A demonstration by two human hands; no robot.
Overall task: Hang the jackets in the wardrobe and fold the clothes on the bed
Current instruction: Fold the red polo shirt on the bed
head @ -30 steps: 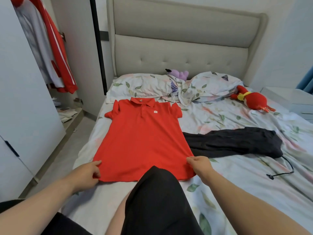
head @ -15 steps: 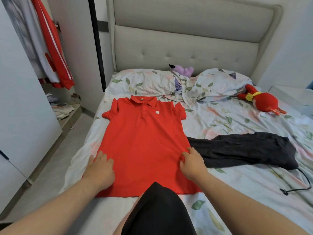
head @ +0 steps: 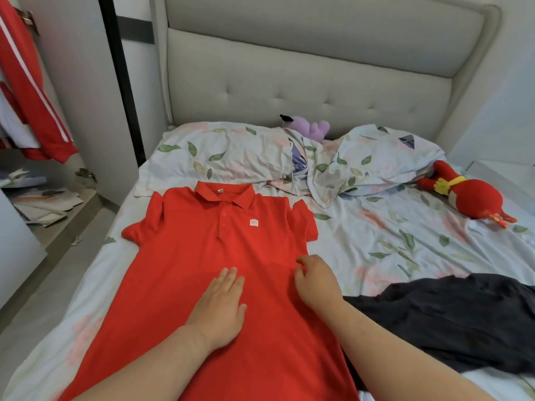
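Observation:
A red polo shirt (head: pixel 202 250) lies flat, front up, on the bed (head: pixel 390 244), collar toward the pillows. My left hand (head: pixel 221 306) presses flat on the shirt's middle with straight fingers. My right hand (head: pixel 315 280) rests on the shirt's right side seam, fingers curled over the fabric edge. A dark grey garment (head: pixel 451 319) lies crumpled to the right, beside my right forearm. A red and white jacket (head: pixel 26 91) hangs in the wardrobe at the far left.
Two leaf-print pillows (head: pixel 237 157) lie against the padded headboard (head: pixel 304 82). A purple plush toy (head: pixel 309 128) sits between them, and a red plush toy (head: pixel 469 198) lies at the right. Papers (head: pixel 43 204) litter the wardrobe floor. A white nightstand (head: pixel 509 175) stands at the right.
Both hands slid up from the shirt's hem to its middle. My left hand moved inward onto the chest area. The view moved closer over the bed.

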